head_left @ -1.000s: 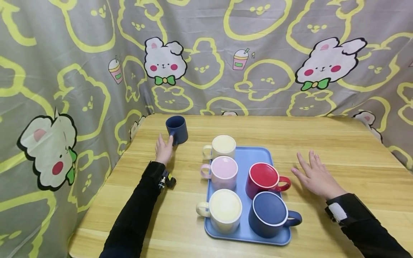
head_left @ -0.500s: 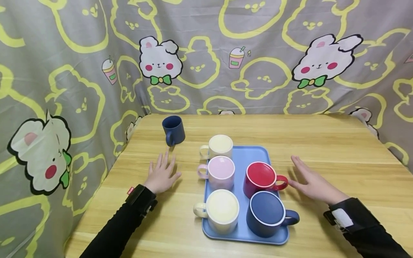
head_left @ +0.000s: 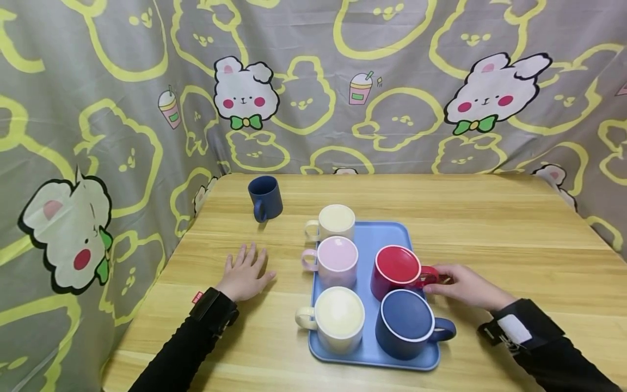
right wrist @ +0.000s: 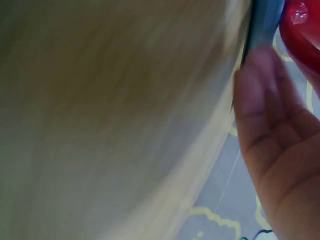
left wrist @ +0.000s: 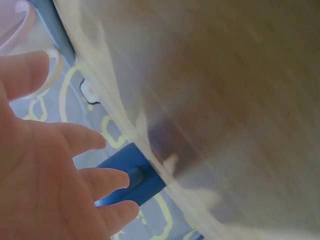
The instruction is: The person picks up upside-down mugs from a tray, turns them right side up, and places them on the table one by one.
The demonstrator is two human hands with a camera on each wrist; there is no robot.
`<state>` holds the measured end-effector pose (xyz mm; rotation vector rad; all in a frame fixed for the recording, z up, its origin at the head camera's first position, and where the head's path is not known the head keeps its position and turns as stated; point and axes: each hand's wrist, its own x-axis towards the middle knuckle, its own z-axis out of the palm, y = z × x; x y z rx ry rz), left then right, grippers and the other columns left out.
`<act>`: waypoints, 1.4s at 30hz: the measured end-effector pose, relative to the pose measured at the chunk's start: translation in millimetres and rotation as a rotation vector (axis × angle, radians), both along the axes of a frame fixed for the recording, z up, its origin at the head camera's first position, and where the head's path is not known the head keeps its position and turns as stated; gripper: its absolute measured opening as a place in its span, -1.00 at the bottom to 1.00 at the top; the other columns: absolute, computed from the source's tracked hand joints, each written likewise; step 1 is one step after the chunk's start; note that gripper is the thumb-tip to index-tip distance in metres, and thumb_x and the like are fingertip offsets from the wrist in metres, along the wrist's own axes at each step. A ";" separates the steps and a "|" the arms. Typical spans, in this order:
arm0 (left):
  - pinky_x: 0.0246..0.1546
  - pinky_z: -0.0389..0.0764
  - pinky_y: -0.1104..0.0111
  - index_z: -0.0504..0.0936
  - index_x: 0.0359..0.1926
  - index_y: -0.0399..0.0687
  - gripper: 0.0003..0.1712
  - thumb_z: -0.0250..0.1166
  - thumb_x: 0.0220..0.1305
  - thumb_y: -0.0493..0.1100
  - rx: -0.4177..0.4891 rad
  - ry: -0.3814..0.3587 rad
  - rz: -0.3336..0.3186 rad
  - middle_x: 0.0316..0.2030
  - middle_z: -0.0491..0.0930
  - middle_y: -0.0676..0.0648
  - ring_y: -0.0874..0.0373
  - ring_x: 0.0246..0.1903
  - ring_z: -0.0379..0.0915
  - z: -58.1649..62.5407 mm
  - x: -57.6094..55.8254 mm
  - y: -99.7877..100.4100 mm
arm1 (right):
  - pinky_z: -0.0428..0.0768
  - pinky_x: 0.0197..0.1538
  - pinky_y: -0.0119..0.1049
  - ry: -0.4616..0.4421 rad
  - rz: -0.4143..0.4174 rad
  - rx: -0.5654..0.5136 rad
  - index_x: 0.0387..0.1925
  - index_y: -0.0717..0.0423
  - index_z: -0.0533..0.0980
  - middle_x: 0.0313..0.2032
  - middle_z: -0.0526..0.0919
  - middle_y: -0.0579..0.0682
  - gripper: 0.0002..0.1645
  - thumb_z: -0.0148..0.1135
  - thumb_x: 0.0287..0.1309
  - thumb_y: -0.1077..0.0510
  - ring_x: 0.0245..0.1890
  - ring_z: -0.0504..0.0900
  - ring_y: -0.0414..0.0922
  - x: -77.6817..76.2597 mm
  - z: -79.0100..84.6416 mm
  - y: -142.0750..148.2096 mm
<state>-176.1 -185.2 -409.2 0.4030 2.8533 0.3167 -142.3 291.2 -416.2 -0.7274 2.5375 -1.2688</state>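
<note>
My right hand (head_left: 467, 286) is at the handle of a red mug (head_left: 398, 269), its thumb and forefinger pinching the handle from both sides. In the right wrist view, the fingers of that right hand (right wrist: 280, 135) are blurred beside the red mug (right wrist: 305, 35). My left hand (head_left: 245, 275) lies over the table with its fingers spread, holding nothing. Beyond its fingertips a small dark blue mug (head_left: 266, 198) stands upright, its handle toward me. The red mug stands on a blue tray (head_left: 384, 231), behind a large dark blue mug (head_left: 405, 326).
Along the tray's left side are a cream mug (head_left: 336, 220) at the back, a pink mug (head_left: 337, 261) and a nearer cream mug (head_left: 339, 321), handles pointing left. A patterned curtain (head_left: 313, 109) borders the wooden table (head_left: 480, 212) at back and sides.
My left hand has let go of the small dark blue mug and drawn back toward me. My right hand has moved left to the red mug's handle.
</note>
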 end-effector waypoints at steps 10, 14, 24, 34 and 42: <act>0.30 -0.39 -0.28 0.00 0.51 -0.17 -0.20 -0.05 0.48 0.19 0.026 0.007 0.015 0.48 -0.23 -0.38 -0.32 0.44 -0.46 0.3 1.2 0.0 | 0.61 -0.44 -0.34 -0.260 0.009 -0.152 -0.21 0.51 0.52 -0.44 0.59 0.14 -0.84 0.19 0.20 0.41 -0.53 0.53 -0.16 -8.8 -2.8 -5.3; 0.30 -0.39 -0.28 0.01 0.51 -0.18 -0.21 -0.06 0.48 0.18 0.032 0.020 0.016 0.47 -0.22 -0.39 -0.33 0.44 -0.46 -0.2 2.0 -0.3 | 0.67 -0.43 -0.28 -0.246 -0.047 -0.144 -0.26 0.55 0.53 -0.46 0.61 0.15 -0.85 0.14 0.14 0.47 -0.53 0.58 -0.17 -8.4 -3.9 -10.1; 0.29 -0.36 -0.30 0.03 0.50 -0.22 -0.20 -0.05 0.48 0.18 0.043 0.031 0.026 0.47 -0.22 -0.40 -0.33 0.43 -0.46 -0.6 3.3 -1.8 | 0.66 -0.47 -0.29 -0.090 -0.169 -0.069 -0.32 0.54 0.53 -0.52 0.59 0.15 -0.82 0.08 0.27 0.41 -0.58 0.57 -0.19 -13.5 24.9 -12.9; 0.30 -0.32 -0.30 0.06 0.48 -0.24 -0.22 -0.06 0.49 0.17 0.063 0.081 -0.002 0.47 -0.21 -0.39 -0.33 0.43 -0.42 14.2 2.3 6.4 | 0.36 -0.55 -0.37 0.273 -0.218 0.391 -0.48 0.24 0.58 -0.64 0.48 -0.13 -0.90 0.31 0.11 0.29 -0.60 0.36 -0.18 -26.8 100.1 -21.4; 0.37 -0.26 -0.14 0.21 0.42 -0.28 -0.22 0.05 0.43 0.17 0.174 0.286 -0.179 0.46 -0.09 -0.36 -0.25 0.45 -0.31 92.0 1.4 66.5 | 0.54 -0.49 -0.34 0.254 -0.184 0.424 -0.49 0.16 0.60 -0.61 0.57 -0.14 -0.74 0.45 0.06 0.07 -0.57 0.50 -0.17 -28.2 148.4 -42.2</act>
